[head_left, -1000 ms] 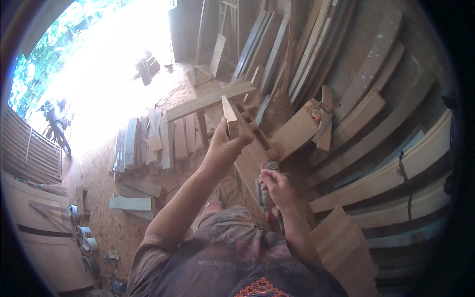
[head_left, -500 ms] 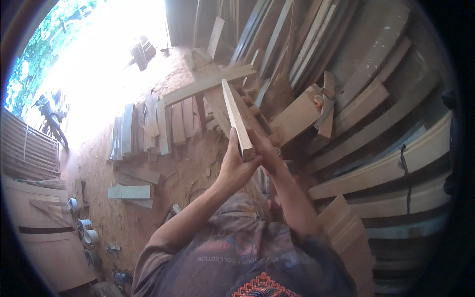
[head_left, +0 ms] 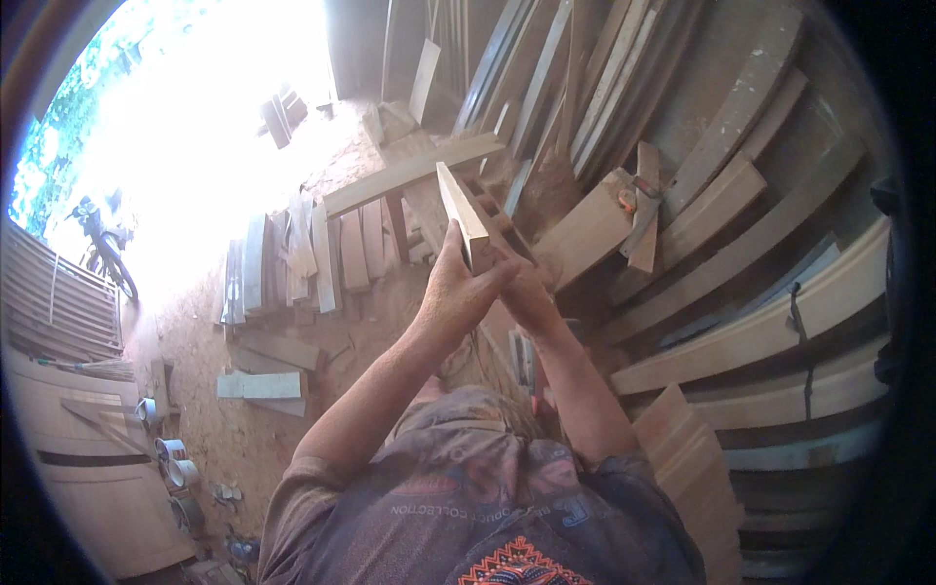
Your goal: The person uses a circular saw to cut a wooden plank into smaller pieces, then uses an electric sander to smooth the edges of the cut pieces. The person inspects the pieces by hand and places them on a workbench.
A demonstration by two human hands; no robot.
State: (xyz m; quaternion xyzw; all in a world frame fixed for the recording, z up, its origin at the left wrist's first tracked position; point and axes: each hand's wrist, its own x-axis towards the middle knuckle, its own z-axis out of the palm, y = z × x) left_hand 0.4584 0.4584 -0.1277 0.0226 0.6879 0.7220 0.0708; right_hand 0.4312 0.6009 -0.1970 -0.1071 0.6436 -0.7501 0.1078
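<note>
A pale wooden board (head_left: 462, 208) points away from me, held up in front of my chest with its narrow edge upward. My left hand (head_left: 456, 285) grips the near end from the left side, thumb laid across the end. On the other side my right hand (head_left: 523, 292) clasps the same end, its fingers partly hidden by the board. Beyond the board's far tip, a long plank (head_left: 414, 174) lies crosswise on a wooden work stand.
Several short boards (head_left: 327, 255) lean in a row at left of the stand. A thick block (head_left: 582, 239) carries a small orange tool. Long timbers (head_left: 751, 341) are stacked along the right. White tins (head_left: 171, 450) stand at far left, and a motorbike (head_left: 105, 244) is near the bright opening.
The board's near end and both hands have risen slightly away from my body. The board has rolled a little, showing more of its side. My hands keep their hold.
</note>
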